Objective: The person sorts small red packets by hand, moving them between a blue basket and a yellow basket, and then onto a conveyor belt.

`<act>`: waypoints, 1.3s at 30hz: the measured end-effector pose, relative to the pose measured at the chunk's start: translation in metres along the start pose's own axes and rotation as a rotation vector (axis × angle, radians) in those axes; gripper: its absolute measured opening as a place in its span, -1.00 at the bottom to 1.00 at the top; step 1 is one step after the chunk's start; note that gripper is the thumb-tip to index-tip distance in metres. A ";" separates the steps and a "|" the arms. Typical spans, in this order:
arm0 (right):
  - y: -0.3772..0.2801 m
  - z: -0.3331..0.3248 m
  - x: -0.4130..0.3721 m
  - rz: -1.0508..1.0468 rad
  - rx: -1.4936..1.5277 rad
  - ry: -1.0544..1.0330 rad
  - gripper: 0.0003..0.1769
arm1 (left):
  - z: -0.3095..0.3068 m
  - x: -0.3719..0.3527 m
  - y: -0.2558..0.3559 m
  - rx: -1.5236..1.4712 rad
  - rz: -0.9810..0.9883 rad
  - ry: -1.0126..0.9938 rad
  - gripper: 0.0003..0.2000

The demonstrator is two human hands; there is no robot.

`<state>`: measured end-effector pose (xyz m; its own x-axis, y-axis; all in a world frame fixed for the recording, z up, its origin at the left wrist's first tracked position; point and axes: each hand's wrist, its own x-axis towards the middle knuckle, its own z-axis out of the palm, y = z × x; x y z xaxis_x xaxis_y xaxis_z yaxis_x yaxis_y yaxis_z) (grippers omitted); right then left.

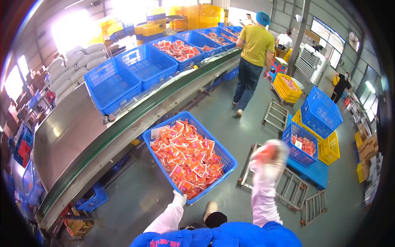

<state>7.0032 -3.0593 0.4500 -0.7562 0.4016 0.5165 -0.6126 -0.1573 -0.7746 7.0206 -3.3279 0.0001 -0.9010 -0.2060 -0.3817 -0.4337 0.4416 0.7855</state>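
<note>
A blue crate (229,161) full of small red and orange packets (187,154) is in front of me, beside the conveyor. My left hand (180,198), in a white glove, grips the crate's near rim at its lower left corner. To the right of the crate, apart from it, my right hand (269,154) is raised and smeared by motion. Something red shows at that hand, too blurred to make out, and its fingers cannot be read.
A conveyor (135,111) curves along the left, with blue crates (113,84) beside it. A person in a yellow shirt (256,45) walks ahead. On the right are metal frames (292,189), a blue pallet (314,175), and stacked blue and yellow crates (329,148).
</note>
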 end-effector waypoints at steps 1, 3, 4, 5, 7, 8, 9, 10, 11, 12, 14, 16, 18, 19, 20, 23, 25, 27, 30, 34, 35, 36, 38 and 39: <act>-0.025 0.034 0.026 -0.511 -0.265 0.175 -0.72 | 0.003 0.009 -0.011 -0.033 0.075 -0.003 -0.21; -0.066 0.052 0.075 -0.984 -0.122 0.321 -0.74 | -0.005 0.012 0.000 0.007 -0.024 -0.042 -0.20; -0.061 0.046 0.121 -1.022 -0.032 0.375 -0.72 | -0.008 0.003 0.004 0.057 -0.129 -0.093 -0.20; -0.056 0.039 0.167 -1.063 0.055 0.428 -0.69 | -0.012 -0.002 0.012 0.074 -0.060 -0.047 -0.21; -0.032 0.104 0.265 -1.089 -0.149 0.440 -0.65 | -0.033 -0.010 0.026 0.086 -0.126 -0.107 -0.23; -0.012 0.140 0.319 -1.041 -0.334 0.402 -0.63 | -0.045 -0.015 0.039 0.106 -0.157 -0.202 -0.25; 0.015 0.169 0.362 -0.947 -0.556 0.347 -0.60 | -0.057 -0.021 0.051 0.101 -0.108 -0.193 -0.29; 0.049 0.198 0.412 -0.801 -0.889 0.264 -0.58 | -0.069 -0.020 0.057 0.122 -0.130 -0.227 -0.33; 0.085 0.212 0.431 -0.689 -1.085 0.155 -0.56 | -0.078 -0.022 0.063 0.138 -0.147 -0.155 -0.36; 0.112 0.214 0.420 -0.649 -1.077 0.042 -0.53 | -0.089 -0.020 0.067 0.156 -0.156 -0.080 -0.39; 0.150 0.211 0.352 -0.596 -0.688 -0.300 -0.68 | -0.107 -0.015 0.055 -0.013 -0.206 0.053 -0.46; 0.247 0.175 0.298 -0.238 -0.634 -0.540 -0.74 | -0.123 -0.013 0.024 0.020 -0.117 0.172 -0.53; 0.333 0.120 0.218 0.090 -0.729 -0.807 -0.67 | -0.152 -0.007 0.007 0.042 -0.279 0.110 -0.61; 0.333 0.105 0.173 0.391 -0.738 -0.896 -0.59 | -0.170 -0.007 0.010 -0.058 -0.362 0.113 -0.64; 0.376 0.077 0.122 0.540 -0.825 -0.933 -0.53 | -0.187 -0.004 0.017 -0.162 -0.431 0.122 -0.68; 0.385 0.057 -0.017 0.631 -0.956 -1.017 -0.34 | -0.210 0.039 -0.073 -0.178 -0.393 0.112 -0.71; 0.405 0.049 -0.093 0.779 -1.250 -1.070 -0.31 | -0.241 0.067 -0.070 -0.179 -0.427 0.027 -0.74; 0.417 0.039 -0.156 0.854 -1.300 -1.035 -0.08 | -0.275 0.100 -0.063 -0.013 -0.353 -0.066 -0.75; 0.433 0.042 -0.198 1.299 -1.443 -1.196 0.04 | -0.328 0.156 -0.073 0.128 -0.033 -0.054 -0.79; 0.440 0.077 -0.168 1.434 -1.375 -1.182 -0.31 | -0.422 0.228 0.005 -0.098 0.144 0.112 -0.83; 0.446 0.074 -0.164 1.324 -1.350 -1.126 -0.37 | -0.454 0.239 0.045 0.112 0.292 0.199 -0.84; 0.450 0.072 -0.164 1.210 -1.328 -1.071 -0.43 | -0.474 0.264 0.062 0.164 0.421 0.312 -0.86; 0.438 0.089 -0.158 1.042 -1.303 -0.866 -0.46 | -0.507 0.300 0.110 0.271 0.533 0.459 -0.85; 0.431 0.096 -0.154 1.101 -1.234 -0.755 -0.49 | -0.521 0.314 0.139 0.361 0.541 0.521 -0.82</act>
<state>6.8335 -3.2750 0.0719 -0.7982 0.0826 -0.5967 0.4202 0.7861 -0.4533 6.6738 -3.7863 0.2428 -0.9105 -0.2239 0.3476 0.0086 0.8302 0.5575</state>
